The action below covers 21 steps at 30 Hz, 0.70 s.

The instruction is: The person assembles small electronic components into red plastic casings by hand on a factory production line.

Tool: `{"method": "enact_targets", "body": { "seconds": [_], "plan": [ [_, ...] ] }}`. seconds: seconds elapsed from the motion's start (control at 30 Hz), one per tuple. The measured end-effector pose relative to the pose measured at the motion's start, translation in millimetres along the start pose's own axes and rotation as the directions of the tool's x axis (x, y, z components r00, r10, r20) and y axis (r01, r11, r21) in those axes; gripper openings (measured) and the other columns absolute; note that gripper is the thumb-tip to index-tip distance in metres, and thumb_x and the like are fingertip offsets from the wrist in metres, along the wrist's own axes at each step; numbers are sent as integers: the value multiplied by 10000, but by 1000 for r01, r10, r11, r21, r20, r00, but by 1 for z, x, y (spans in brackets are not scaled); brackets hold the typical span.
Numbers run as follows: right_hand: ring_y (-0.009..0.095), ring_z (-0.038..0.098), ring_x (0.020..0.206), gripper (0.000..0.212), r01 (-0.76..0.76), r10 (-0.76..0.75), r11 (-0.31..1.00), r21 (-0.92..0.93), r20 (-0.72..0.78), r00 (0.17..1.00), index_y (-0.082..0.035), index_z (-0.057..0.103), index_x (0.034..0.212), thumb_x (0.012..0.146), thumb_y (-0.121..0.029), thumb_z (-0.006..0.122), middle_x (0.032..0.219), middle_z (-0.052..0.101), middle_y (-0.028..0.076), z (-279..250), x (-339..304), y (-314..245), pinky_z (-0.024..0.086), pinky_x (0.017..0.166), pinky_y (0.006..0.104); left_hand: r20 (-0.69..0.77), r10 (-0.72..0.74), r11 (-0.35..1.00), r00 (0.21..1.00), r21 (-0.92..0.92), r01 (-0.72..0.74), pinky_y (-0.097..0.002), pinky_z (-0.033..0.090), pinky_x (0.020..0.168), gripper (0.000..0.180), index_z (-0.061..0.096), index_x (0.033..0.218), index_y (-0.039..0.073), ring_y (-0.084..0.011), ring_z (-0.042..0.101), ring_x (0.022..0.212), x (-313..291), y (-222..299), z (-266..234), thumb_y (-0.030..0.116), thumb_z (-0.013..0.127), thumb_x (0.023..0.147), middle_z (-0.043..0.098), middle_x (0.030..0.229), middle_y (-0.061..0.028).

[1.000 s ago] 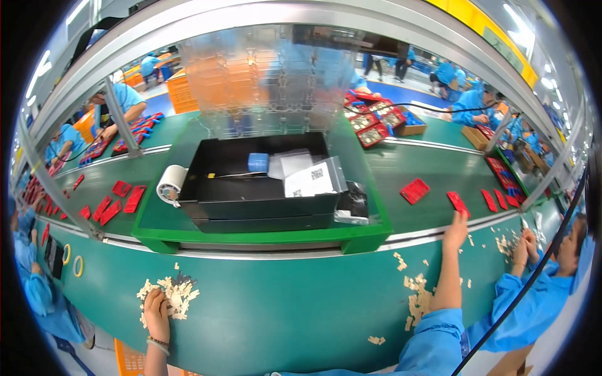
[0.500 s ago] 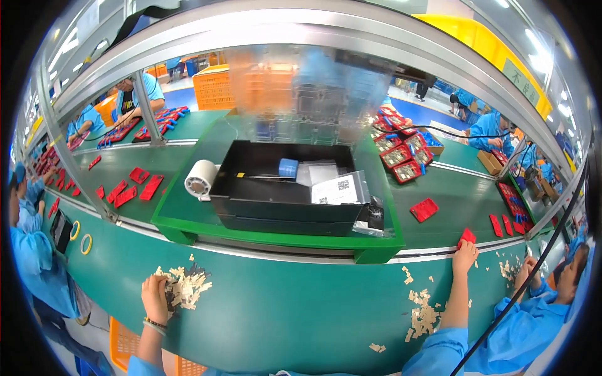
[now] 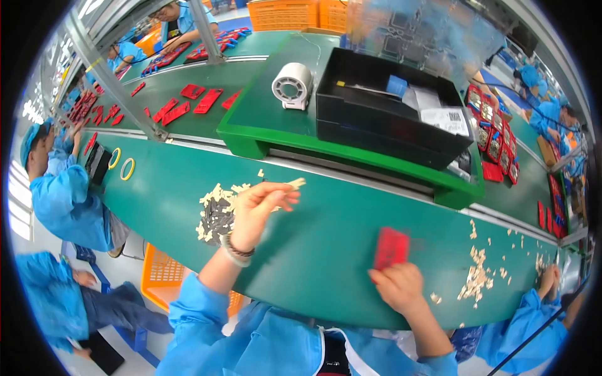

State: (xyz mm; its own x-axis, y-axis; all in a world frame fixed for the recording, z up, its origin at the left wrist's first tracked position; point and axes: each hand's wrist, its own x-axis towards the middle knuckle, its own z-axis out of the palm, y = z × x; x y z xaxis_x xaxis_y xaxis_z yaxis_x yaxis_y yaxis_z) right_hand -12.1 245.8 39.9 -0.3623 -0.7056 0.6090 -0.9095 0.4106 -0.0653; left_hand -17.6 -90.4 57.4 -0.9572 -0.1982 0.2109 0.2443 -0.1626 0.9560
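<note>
Above a smooth green worktop point(image 3: 332, 250), two hands, both occupied

In the head view, the left hand point(image 3: 258, 208) pinches small cream flat pieces point(image 3: 297, 183) between its fingertips; how many, I cannot tell. The right hand point(image 3: 399, 286) grasps one red, flat, rectangular plate point(image 3: 392, 246) by its near end. That plate, blurred, is above the worktop, right of the middle.

Two main heaps of cream pieces lie there: a left heap point(image 3: 211, 195), mixed with small black pieces point(image 3: 216, 220) beside the left forearm, and a right heap point(image 3: 475, 280), beyond the right hand. The pieces are too many to count. Two pale yellow rings point(image 3: 132, 168) lie at the far left.

Behind the worktop, one bright green stand point(image 3: 248, 135) bears one open black rectangular box point(image 3: 376, 128) and one white round-headed fan point(image 3: 305, 81). At least five red flat pieces point(image 3: 207, 101) lie on the dark green belt point(image 3: 166, 86) left of it.

One orange slatted plastic crate point(image 3: 157, 276) sits below the worktop's near edge. Around the room, several people in blue point(image 3: 72, 200) sit or stand along the line, between silver metal posts point(image 3: 116, 69).
</note>
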Motion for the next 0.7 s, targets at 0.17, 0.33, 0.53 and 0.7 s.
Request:
{"method": "enact_targets", "body": {
  "seconds": [0.17,0.33,0.53,0.7],
  "plan": [
    [205,602,750,308,-184,75,896,404,272,959,-94,645,1066,792,-215,716,933,597,54,43,35,-14,488,685,318,189,-117,966,975,-208,156,-276,549,755,204,605,1122,-42,-168,669,834,3,-17,38,-14,575,922,693,919,-130],
    [179,616,751,269,-484,754,352,801,63,654,-28,626,1048,790,-6,699,929,612,96,60,74,-24,510,623,281,340,-240,962,909,-45,271,-256,547,714,106,596,1011,-37,-154,672,825,-8,-35,52,32,588,931,692,910,-121],
    [142,610,720,260,-394,588,660,640,-113,801,-19,629,1043,796,58,656,940,626,87,68,68,-15,490,606,238,426,-353,903,833,-79,423,-249,550,694,124,615,1024,-43,-136,663,791,-16,-45,53,43,577,942,689,894,-108],
    [143,610,720,231,-470,616,516,716,71,785,-7,635,990,779,84,653,951,641,104,62,63,-12,496,627,246,398,-390,907,830,14,420,-244,550,669,139,620,1028,-43,-117,650,748,-21,-43,56,62,577,947,685,880,-94]
  ]
}}
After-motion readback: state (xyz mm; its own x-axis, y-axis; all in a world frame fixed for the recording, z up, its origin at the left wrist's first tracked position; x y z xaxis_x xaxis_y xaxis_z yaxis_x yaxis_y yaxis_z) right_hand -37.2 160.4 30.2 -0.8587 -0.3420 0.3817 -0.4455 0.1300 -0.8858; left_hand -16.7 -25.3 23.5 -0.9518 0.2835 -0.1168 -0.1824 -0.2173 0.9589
